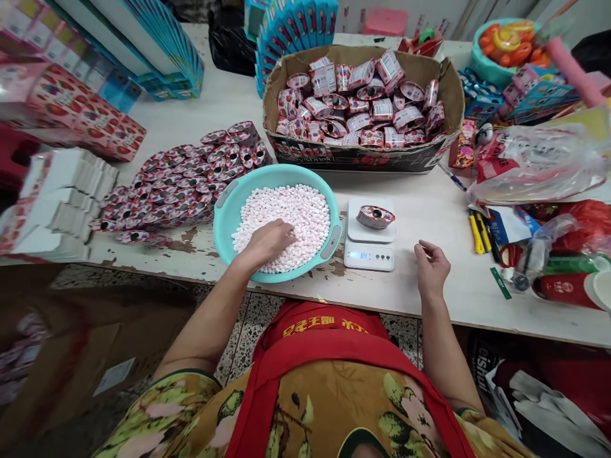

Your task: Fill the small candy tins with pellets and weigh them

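Observation:
My left hand (268, 243) reaches into a teal basin (224, 216) and its fingers dig into the heap of small pinkish-white candies (291, 213); the fingertips are buried. My right hand (432, 267) rests on the white table, loosely curled with nothing in it, just right of a small white digital scale (370, 245). A round red-and-white container (375, 217) sits on the scale's platform, and the display is lit.
A cardboard box (449, 95) of the same round containers stands behind the scale. Rows of such containers (176, 181) lie left of the basin, beside stacked white cartons (62, 203). Plastic bags, cutters and red items crowd the right side.

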The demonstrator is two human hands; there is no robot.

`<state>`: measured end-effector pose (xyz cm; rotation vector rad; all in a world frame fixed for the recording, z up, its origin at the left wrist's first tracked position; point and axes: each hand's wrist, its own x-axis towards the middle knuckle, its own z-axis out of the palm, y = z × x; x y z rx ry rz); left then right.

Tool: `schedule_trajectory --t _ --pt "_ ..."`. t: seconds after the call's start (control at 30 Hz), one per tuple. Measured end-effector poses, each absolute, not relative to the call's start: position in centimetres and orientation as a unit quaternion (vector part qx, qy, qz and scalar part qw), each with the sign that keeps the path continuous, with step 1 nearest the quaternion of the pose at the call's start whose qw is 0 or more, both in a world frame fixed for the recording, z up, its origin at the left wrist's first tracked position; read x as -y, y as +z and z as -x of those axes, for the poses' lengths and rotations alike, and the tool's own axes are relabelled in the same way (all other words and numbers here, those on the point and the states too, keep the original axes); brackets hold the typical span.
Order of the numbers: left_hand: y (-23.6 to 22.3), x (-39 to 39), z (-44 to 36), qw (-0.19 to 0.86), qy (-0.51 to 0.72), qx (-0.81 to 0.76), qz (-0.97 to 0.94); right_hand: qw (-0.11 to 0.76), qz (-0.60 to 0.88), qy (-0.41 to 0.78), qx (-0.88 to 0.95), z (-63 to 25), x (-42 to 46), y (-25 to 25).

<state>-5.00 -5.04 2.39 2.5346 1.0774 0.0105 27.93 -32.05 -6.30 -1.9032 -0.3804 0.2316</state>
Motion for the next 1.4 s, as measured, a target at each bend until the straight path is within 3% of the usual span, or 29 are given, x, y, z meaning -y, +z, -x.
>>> schedule_trajectory --t 0.17,0.37,0.43,0.57,0.77,0.97,1.07,1.17,1.4 --pt "2.7 2.5 4.9 0.274 -0.041 -0.323 -0.905 0.556 0.811 0.092 0.159 -28.3 32.0 -6.6" --pt "3.3 0.3 7.0 0.618 0.206 -0.46 -0.603 0.575 0.801 0.087 0.141 -28.7 32.4 -6.8" --pt "3.0 0.3 7.0 0.667 0.258 -0.475 -0.512 0.573 0.802 0.095 0.141 -28.7 32.5 -6.9" --pt "2.8 0.6 4.7 0.7 0.229 -0.491 -0.465 0.571 0.802 0.1 0.141 -28.6 32.5 -6.8" --pt "6.6 2.5 -4.8 0.613 0.055 -0.343 -0.71 0.577 0.798 0.112 0.136 -28.3 32.6 -7.2" --pt "7.2 6.8 -16.4 0.298 -0.065 -0.116 -0.945 0.575 0.801 0.111 0.126 -28.2 33.7 -7.3" --pt "5.7 7.4 -18.5 0.197 -0.066 -0.056 -0.976 0.583 0.798 0.109 0.111 -28.3 34.8 -7.3" --pt "4.6 7.1 -18.5 0.178 -0.041 -0.027 -0.983 0.588 0.796 0.109 0.094 -28.5 35.9 -7.5" --pt "3.8 6.2 -18.3 0.242 0.003 -0.024 -0.97 0.589 0.796 0.114 0.085 -28.9 36.2 -7.4"
